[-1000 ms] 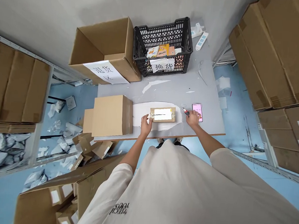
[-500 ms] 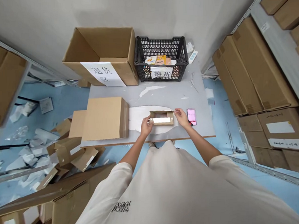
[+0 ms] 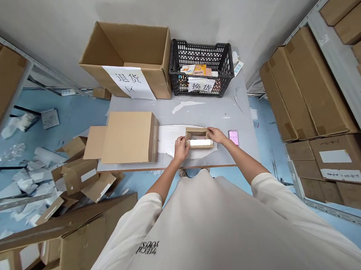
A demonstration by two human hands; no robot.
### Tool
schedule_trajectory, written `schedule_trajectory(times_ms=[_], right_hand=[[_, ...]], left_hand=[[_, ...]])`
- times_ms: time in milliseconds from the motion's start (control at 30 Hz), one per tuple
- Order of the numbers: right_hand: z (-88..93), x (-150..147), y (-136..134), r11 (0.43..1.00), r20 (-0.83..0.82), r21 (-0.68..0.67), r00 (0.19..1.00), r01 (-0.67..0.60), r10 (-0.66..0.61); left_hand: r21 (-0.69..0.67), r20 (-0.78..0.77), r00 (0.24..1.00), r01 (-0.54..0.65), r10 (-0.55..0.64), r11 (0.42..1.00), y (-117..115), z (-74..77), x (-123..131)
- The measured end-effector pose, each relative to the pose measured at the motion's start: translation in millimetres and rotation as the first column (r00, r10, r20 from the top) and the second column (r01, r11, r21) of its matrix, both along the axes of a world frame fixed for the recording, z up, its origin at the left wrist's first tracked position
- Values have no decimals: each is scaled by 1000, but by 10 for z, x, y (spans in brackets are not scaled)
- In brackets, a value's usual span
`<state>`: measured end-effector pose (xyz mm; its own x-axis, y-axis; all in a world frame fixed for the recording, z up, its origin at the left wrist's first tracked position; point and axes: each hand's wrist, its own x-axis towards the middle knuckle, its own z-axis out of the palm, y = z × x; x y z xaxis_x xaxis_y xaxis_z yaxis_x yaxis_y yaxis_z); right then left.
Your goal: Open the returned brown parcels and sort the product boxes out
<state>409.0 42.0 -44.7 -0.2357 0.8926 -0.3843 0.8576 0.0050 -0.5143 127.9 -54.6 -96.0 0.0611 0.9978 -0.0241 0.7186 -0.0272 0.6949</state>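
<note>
A small open cardboard box point(image 3: 201, 147) lies on a white sheet point(image 3: 172, 133) near the table's front edge, with a bright white strip along its near side. What lies inside it is too dim to make out. My left hand point(image 3: 182, 148) grips the box's left end with bent fingers. At the far right corner, my right hand point(image 3: 216, 135) pinches the box's edge, fingers closed over the cardboard. Just right of that hand a phone point(image 3: 234, 136) with a pink screen rests on the table.
A larger carton point(image 3: 128, 138) stands to the left on the table. Behind are a big open carton point(image 3: 93, 76) with a paper sign and a black crate point(image 3: 201, 91) holding small packages. Shelves of cartons point(image 3: 316, 89) flank the right; discarded boxes point(image 3: 78, 176) litter the left floor.
My right hand has moved from beside the box onto its far right corner and closed there. The left hand stays at the left end. The whole view has shifted slightly.
</note>
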Motion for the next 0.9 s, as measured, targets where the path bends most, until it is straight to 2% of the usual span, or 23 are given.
schedule_trajectory(times_ms=[67,167,333,433,533,667,767,900], right_hand=[[7,-11,17,1000,12,-5,1000,-23,23],[-6,-41,-8,997,56,20,996,-77,76],[-42,-174,-190,992,185,73,979,-104,89],[-67,-290,-314,989,255,109,964,-104,73],[-121,-393,-383,986,307,141,951,-87,40],[-242,-458,-384,986,328,153,945,-63,10],[-320,-460,-368,982,280,186,960,-41,-13],[-337,-430,-356,985,193,174,981,-2,-32]], left_hand=[[33,-28,999,19,-18,999,-56,111,-6],[29,-85,991,107,-104,994,-189,242,-35],[-44,-243,928,279,-281,959,-287,315,-61],[-62,-364,836,417,-410,907,-157,326,-17],[-123,-449,698,570,-558,812,76,331,45],[-215,-476,569,665,-671,716,347,313,61],[-200,-424,579,690,-696,696,418,309,28],[-150,-376,612,701,-696,697,379,373,-4]])
